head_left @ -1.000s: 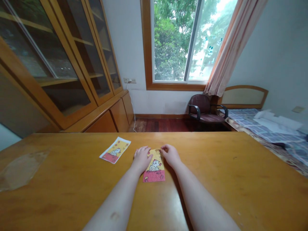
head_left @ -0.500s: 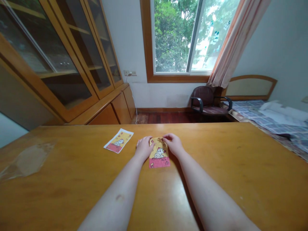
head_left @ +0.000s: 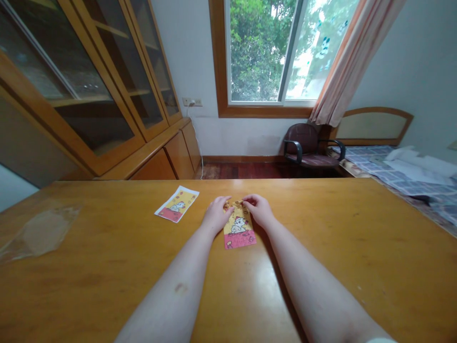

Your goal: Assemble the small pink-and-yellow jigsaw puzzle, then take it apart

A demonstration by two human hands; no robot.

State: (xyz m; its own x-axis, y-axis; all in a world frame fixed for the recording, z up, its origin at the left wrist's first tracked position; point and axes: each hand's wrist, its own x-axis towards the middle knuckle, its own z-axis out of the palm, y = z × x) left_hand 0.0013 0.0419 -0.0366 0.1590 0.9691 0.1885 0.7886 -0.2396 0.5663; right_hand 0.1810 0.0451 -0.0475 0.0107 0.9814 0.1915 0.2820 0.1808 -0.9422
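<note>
A small jigsaw puzzle point(head_left: 239, 227), yellow above and pink below with a white cartoon animal, lies flat on the wooden table point(head_left: 321, 247) in front of me. My left hand point(head_left: 216, 216) rests at its upper left corner, fingers curled onto the top edge. My right hand point(head_left: 257, 209) sits at the upper right, its fingertips pinched on the top edge, where the pieces look slightly raised. A printed card point(head_left: 177, 204) with the same picture and a white border lies apart to the left.
A clear plastic wrapper point(head_left: 39, 231) lies at the table's left. Behind the table are a glass-fronted wooden cabinet point(head_left: 89, 90), a window point(head_left: 282, 52), a dark armchair point(head_left: 307, 152) and a bed point(head_left: 407, 176) at the right.
The view has tilted, so everything sits higher in frame. Both hands stay at the puzzle's top edge, and the fingertips have drawn closer together over it.
</note>
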